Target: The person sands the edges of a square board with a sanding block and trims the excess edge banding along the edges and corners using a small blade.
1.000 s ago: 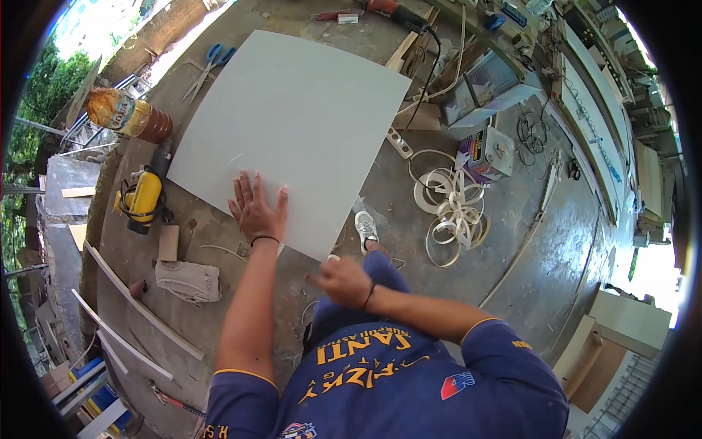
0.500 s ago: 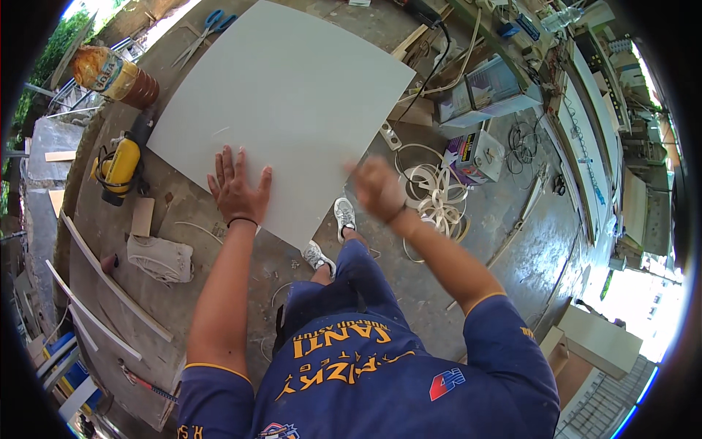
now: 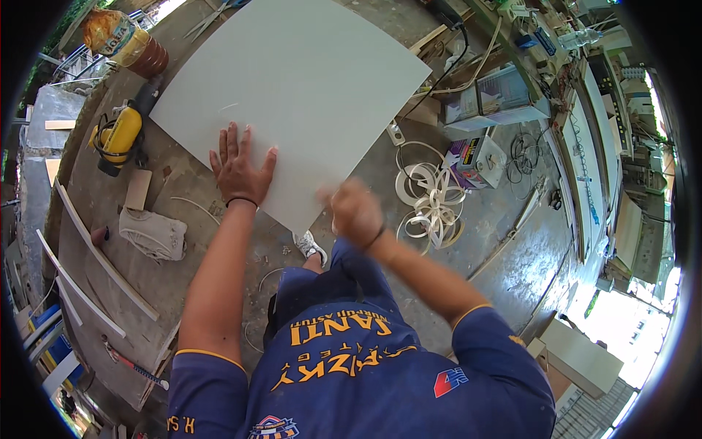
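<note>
A large pale grey-white board lies flat in front of me. My left hand rests on it near its left edge, palm down and fingers spread. At the board's near right edge my right hand is curled closed, blurred by motion, with the thumb along the edge. Whatever that hand may hold is hidden. A thin curved sliver lies on the board beyond my left fingers. Right of my right hand, loose coils of pale edging strip sit on the floor.
A yellow heat gun, a stained plastic bottle and blue-handled scissors lie left of the board. Nearby are a wood block and a crumpled white cloth. On the right are a power strip, a box and a clear bin.
My right hand has moved down and left along the board's edge toward its near corner. My left hand stays flat on the board. The view has shifted slightly.
</note>
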A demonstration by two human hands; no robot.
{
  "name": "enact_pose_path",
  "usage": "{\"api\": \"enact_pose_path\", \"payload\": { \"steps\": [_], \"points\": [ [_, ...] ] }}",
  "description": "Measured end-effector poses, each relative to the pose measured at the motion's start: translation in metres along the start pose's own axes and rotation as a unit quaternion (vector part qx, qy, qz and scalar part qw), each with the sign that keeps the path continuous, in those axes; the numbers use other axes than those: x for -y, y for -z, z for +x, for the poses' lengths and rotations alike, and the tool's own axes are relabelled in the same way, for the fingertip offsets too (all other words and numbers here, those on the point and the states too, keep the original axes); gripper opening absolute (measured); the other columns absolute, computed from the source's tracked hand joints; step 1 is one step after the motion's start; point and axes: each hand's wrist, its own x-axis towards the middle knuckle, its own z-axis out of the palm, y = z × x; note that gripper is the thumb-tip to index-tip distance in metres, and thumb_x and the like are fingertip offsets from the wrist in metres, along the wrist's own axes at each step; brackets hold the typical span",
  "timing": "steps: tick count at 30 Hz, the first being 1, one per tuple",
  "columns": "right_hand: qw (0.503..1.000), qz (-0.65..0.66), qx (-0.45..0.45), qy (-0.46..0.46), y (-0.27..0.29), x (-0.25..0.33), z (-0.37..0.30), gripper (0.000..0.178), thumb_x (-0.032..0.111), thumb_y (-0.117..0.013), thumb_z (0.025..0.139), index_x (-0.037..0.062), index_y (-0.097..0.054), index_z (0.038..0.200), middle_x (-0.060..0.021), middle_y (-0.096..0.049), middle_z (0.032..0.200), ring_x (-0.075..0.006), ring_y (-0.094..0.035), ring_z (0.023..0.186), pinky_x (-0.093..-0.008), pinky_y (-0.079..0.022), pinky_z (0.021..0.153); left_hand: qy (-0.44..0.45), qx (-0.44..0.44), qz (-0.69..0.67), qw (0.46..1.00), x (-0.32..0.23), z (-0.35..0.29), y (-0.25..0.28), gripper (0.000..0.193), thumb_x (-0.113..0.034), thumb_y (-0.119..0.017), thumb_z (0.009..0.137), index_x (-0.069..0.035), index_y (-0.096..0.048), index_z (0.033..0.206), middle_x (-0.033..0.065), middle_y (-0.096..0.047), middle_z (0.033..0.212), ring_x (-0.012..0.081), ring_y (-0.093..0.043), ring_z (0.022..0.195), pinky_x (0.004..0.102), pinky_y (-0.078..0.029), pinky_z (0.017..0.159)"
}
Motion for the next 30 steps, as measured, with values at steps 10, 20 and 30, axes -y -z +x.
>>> {"api": "enact_pose_path", "payload": {
  "steps": [10, 20, 30],
  "points": [
    [0.984, -0.157, -0.041, -0.08, 0.031, -0.065, 0.042, 0.034, 0.008, -0.059, 0.076, 0.0166, -0.065, 0.107, -0.0058, -0.054, 0.078, -0.0231, -0.056, 0.07, -0.0357, -0.047, 0.052, 0.004, -0.001, -0.007, 1.0, -0.002, 0.0, -0.001, 0.066, -0.058, -0.054, 0.085, -0.022, -0.046, 0.139, 0.0039, -0.032, 0.153, 0.0217, -0.025, 0.143, 0.0502, -0.015, 0.115],
    [0.971, 0.074, 0.223, -0.036, 0.011, 0.085, -0.022, 0.021, 0.009, -0.06, 0.074, 0.0109, -0.066, 0.094, -0.0095, -0.058, 0.086, -0.0261, -0.062, 0.083, -0.0387, -0.052, 0.067, -0.002, -0.02, -0.028, 0.999, 0.004, 0.002, -0.003, 0.059, -0.055, -0.054, 0.086, -0.022, -0.051, 0.136, 0.0046, -0.034, 0.152, 0.0213, -0.026, 0.143, 0.0493, -0.015, 0.116],
    [0.684, 0.462, -0.084, -0.558, 0.056, -0.079, -0.048, 0.033, 0.0, -0.066, 0.079, 0.0059, -0.059, 0.111, 0.0016, -0.061, 0.092, -0.0097, -0.058, 0.078, -0.0257, -0.047, 0.067, -0.285, 0.098, -0.098, 0.948, -0.092, -0.043, 0.006, 0.049, -0.034, -0.054, 0.09, -0.011, -0.053, 0.133, 0.0086, -0.037, 0.15, 0.0311, -0.028, 0.142, 0.0605, -0.016, 0.112]
  ]
}}
